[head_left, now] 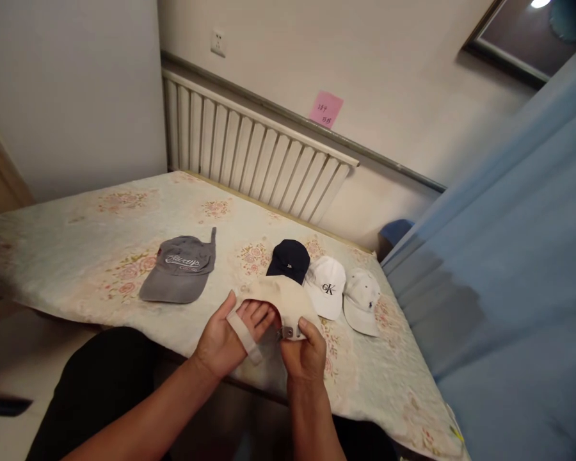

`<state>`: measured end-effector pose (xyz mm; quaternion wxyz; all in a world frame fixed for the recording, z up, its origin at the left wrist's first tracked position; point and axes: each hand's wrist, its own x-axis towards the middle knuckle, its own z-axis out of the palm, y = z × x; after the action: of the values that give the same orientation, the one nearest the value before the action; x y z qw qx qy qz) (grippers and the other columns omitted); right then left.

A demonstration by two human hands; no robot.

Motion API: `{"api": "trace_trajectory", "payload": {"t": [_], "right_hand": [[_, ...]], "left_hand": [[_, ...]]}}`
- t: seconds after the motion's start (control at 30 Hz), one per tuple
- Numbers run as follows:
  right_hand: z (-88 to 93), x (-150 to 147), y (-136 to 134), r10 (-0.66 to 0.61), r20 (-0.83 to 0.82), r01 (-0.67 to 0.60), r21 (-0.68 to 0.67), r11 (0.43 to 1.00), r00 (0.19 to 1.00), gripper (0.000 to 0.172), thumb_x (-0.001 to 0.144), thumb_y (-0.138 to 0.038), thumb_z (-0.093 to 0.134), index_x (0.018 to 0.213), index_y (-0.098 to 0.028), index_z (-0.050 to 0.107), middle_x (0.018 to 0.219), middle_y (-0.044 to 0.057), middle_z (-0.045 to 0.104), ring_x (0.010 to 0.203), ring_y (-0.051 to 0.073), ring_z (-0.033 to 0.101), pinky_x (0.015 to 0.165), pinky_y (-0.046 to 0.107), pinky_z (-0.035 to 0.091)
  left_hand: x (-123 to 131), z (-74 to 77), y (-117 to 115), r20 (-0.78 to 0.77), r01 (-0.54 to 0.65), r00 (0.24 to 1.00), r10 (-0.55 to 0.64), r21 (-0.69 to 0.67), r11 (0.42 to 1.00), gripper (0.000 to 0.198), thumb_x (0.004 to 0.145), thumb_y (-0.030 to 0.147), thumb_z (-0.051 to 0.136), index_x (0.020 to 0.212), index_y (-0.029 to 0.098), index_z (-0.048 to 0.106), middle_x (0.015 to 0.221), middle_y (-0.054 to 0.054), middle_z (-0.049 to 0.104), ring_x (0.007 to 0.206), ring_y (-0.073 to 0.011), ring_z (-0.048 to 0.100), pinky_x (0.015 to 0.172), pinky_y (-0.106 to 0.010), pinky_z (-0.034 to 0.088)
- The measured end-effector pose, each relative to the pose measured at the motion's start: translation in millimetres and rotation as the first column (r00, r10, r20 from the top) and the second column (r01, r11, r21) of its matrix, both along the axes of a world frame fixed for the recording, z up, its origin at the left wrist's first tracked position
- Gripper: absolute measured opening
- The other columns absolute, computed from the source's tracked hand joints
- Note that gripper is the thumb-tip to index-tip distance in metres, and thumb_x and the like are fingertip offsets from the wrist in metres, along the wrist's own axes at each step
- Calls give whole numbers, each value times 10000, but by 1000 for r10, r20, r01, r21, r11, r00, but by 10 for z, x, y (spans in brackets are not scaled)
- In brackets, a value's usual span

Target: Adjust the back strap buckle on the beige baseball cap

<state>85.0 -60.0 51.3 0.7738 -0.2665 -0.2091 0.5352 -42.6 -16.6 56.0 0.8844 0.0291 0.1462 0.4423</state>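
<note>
A cream baseball cap (283, 296) is held up over the near edge of the bed, its back opening turned toward me. My right hand (304, 349) grips its lower right rim by the metal strap buckle (288, 332), thumb on the outside. My left hand (237, 330) is palm up with fingers stretched out at the cap's opening. The cap's loose strap (244, 338) lies across that palm. Behind the cap, a navy cap (288, 259), a white cap with black letters (325, 288) and an off-white cap (361, 301) sit in a row.
A grey cap (178, 269) with white script rests to the left, its strap sticking up. All lie on a floral bed cover (173, 198). Beyond stands a white radiator (249, 147). A blue curtain (509, 256) hangs at the right. My dark-clothed knees are below the bed edge.
</note>
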Motion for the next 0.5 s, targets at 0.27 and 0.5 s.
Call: {"api": "trace_trajectory", "payload": {"t": [0.27, 0.5], "right_hand": [[-25, 33, -72, -2, -31, 3, 25, 1000, 1000, 525, 733, -185, 591, 1255, -208, 542, 1132, 86, 683, 1105, 278, 603, 983, 559, 431], [-76, 29, -95, -44, 18, 44, 2, 999, 999, 567, 727, -210, 622, 1284, -217, 518, 1137, 91, 682, 1041, 289, 634, 945, 561, 455]], "left_hand": [[3, 193, 133, 108, -11, 994, 12, -10, 1000, 279, 879, 217, 405, 1092, 110, 552, 1041, -152, 660, 1092, -232, 609, 944, -415, 518], [10, 124, 125, 129, 21, 991, -17, -26, 999, 272, 863, 181, 418, 1086, 90, 546, 1008, -168, 658, 1056, -265, 629, 941, -455, 510]]}}
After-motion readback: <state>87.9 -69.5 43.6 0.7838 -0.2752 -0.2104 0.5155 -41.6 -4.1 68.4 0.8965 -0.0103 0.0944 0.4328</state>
